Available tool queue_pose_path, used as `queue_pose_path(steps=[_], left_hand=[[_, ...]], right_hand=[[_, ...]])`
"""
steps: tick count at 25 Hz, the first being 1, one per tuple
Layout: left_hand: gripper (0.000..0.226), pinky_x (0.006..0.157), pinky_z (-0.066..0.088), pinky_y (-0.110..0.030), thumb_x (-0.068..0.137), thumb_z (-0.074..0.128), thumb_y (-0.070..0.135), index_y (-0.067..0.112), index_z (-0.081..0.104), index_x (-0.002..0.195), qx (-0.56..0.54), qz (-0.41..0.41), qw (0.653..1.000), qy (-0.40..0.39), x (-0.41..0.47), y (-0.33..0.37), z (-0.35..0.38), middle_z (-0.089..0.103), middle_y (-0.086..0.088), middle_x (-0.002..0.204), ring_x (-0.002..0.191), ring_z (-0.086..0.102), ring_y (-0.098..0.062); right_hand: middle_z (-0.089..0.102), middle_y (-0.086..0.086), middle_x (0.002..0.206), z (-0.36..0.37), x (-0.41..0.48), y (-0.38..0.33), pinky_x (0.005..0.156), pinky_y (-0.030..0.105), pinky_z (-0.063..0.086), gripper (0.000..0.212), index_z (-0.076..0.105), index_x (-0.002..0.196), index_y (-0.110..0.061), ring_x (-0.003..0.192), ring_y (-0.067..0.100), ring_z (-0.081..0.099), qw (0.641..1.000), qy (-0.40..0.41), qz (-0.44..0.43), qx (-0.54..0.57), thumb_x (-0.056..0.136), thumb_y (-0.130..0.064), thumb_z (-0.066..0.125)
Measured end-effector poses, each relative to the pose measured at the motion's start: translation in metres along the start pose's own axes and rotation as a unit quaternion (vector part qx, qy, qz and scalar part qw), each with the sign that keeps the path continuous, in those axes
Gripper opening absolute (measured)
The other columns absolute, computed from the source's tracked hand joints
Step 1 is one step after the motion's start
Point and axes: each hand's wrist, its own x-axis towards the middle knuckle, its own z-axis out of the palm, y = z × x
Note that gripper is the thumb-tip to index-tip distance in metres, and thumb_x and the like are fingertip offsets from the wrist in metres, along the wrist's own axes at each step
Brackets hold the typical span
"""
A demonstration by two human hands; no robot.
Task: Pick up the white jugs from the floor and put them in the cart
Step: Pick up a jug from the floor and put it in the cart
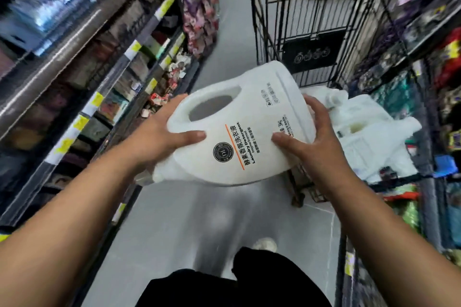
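Both hands, left hand [159, 137] and right hand [308, 137], clasp the jug [239, 129], carrying it; next, lower into cart [311, 20].

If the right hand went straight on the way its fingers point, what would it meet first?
The right hand grips the jug; beyond that, probably the cart wire wall by the black sign, though depth is unclear.
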Motion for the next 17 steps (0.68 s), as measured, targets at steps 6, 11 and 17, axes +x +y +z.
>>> queue_pose_path(steps=[6,11,17], left_hand=[[0.072,0.088,0.053,-0.035,0.069,0.084,0.035,0.037,0.053,0.134,0.035,0.029,0.991,-0.124,0.108,0.059,0.103,0.065,0.000,0.123,0.109,0.064,-0.019],[0.057,0.077,0.052,-0.016,0.078,0.083,0.025,0.045,0.055,0.123,0.104,0.046,0.965,-0.236,0.196,0.099,0.169,0.069,0.013,0.111,0.094,0.064,0.003],[0.059,0.087,0.049,-0.014,0.078,0.084,0.028,0.049,0.053,0.124,0.184,0.057,0.910,-0.368,0.329,0.123,0.237,0.068,0.021,0.112,0.098,0.063,0.009]], right_hand=[[0.063,-0.010,0.117,-0.120,0.014,0.023,0.090,0.039,0.056,0.073,0.044,0.113,-0.066,0.100,0.008,0.067,0.992,0.120,0.046,0.023,0.068,-0.028,0.086],[0.065,-0.019,0.108,-0.173,0.023,0.048,0.068,0.012,0.051,0.073,0.045,0.119,-0.051,0.084,-0.011,0.065,0.965,0.239,0.073,0.074,0.072,-0.010,0.084],[0.067,-0.027,0.103,-0.195,0.070,0.082,0.078,0.022,0.054,0.075,0.048,0.128,-0.047,0.092,-0.010,0.064,0.906,0.381,0.148,0.109,0.072,-0.016,0.086]])
